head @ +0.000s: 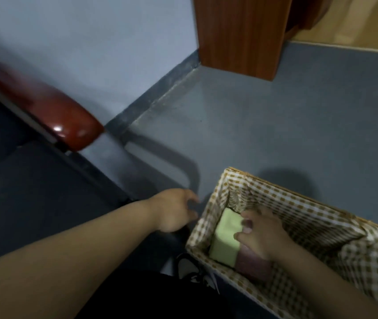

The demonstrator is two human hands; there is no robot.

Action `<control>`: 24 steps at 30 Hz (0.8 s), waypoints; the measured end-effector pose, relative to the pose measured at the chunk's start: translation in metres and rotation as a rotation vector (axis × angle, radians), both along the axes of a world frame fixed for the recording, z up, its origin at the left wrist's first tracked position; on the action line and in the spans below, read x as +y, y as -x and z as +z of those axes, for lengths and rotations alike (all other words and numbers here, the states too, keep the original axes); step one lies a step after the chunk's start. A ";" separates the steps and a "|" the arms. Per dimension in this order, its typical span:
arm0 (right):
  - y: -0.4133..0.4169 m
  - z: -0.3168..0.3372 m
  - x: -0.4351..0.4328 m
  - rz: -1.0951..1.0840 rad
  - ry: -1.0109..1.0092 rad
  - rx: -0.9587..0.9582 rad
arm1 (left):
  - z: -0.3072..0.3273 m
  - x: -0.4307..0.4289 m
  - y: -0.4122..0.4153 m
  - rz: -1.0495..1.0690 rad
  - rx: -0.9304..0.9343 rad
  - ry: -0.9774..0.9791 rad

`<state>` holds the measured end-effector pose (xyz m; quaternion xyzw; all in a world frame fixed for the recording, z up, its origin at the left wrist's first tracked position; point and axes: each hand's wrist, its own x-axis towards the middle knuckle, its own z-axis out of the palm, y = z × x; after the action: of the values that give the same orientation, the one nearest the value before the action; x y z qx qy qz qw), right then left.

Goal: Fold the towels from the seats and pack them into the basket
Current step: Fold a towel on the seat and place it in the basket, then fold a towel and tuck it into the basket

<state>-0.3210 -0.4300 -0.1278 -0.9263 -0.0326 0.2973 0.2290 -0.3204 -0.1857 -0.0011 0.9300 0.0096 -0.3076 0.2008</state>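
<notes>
1. Down by the person's shoe (189, 268), a lined basket (298, 210) sits on the floor (275, 123).
2. Inside, a folded green towel (226, 238) touches a maroon towel (252, 265).
3. The right hand (264, 233) pinches the green towel's edge.
4. The left hand (174, 210) hangs beside the basket, loosely curled, holding nothing.
5. Farther off are a seat's red armrest (68, 120) and a wooden cabinet (240, 35).

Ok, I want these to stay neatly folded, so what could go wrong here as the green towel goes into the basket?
1. The right hand grips the green towel along one edge, so its fold may spring open on release.
2. It sits tight against the purple towel, and pushing could rumple that one.
3. The left hand is off the basket, whose loose checked liner may bunch under the towels.
</notes>
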 end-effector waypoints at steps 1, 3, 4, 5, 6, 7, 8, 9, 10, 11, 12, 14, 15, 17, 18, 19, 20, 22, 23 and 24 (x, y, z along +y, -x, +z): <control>0.002 0.028 0.013 0.028 -0.044 -0.093 | 0.021 0.008 0.009 0.039 -0.050 0.024; 0.010 0.090 0.043 0.114 -0.160 -0.277 | 0.065 0.028 0.039 0.105 -0.176 0.077; 0.017 0.121 0.060 0.146 -0.235 -0.365 | 0.084 0.043 0.060 0.146 -0.238 0.086; 0.023 0.149 0.078 0.184 -0.302 -0.434 | 0.102 0.060 0.084 0.201 -0.299 0.084; 0.030 0.176 0.098 0.243 -0.339 -0.480 | 0.118 0.080 0.109 0.264 -0.357 0.067; 0.037 0.198 0.118 0.310 -0.363 -0.522 | 0.131 0.102 0.134 0.332 -0.405 0.023; 0.043 0.219 0.140 0.378 -0.374 -0.569 | 0.140 0.125 0.159 0.406 -0.442 -0.053; 0.050 0.236 0.165 0.443 -0.385 -0.620 | 0.146 0.150 0.185 0.484 -0.468 -0.161; 0.059 0.254 0.192 0.510 -0.393 -0.657 | 0.151 0.174 0.213 0.564 -0.481 -0.285; 0.070 0.268 0.219 0.580 -0.394 -0.671 | 0.154 0.198 0.241 0.639 -0.485 -0.396; 0.083 0.280 0.248 0.657 -0.392 -0.668 | 0.156 0.220 0.271 0.714 -0.490 -0.477; 0.113 0.295 0.306 0.808 -0.384 -0.644 | 0.160 0.257 0.332 0.873 -0.523 -0.568; 0.130 0.300 0.334 0.876 -0.379 -0.631 | 0.162 0.271 0.363 0.953 -0.557 -0.598; 0.168 0.306 0.387 0.999 -0.361 -0.583 | 0.166 0.292 0.422 1.109 -0.628 -0.652; 0.188 0.307 0.412 1.053 -0.349 -0.554 | 0.170 0.300 0.450 1.186 -0.671 -0.669; 0.209 0.308 0.436 1.098 -0.340 -0.529 | 0.173 0.306 0.475 1.259 -0.719 -0.679; 0.229 0.308 0.459 1.137 -0.332 -0.510 | 0.177 0.312 0.497 1.333 -0.760 -0.691; 0.268 0.308 0.500 1.208 -0.330 -0.475 | 0.180 0.323 0.534 1.467 -0.790 -0.706; 0.285 0.308 0.519 1.235 -0.335 -0.453 | 0.180 0.329 0.549 1.514 -0.812 -0.712; 0.302 0.308 0.539 1.259 -0.344 -0.428 | 0.177 0.336 0.562 1.556 -0.838 -0.715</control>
<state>-0.6228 0.1087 0.1806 -0.7198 -0.6560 0.1748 0.1449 -0.8827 0.1504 0.1762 0.7038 0.6464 0.2919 0.0402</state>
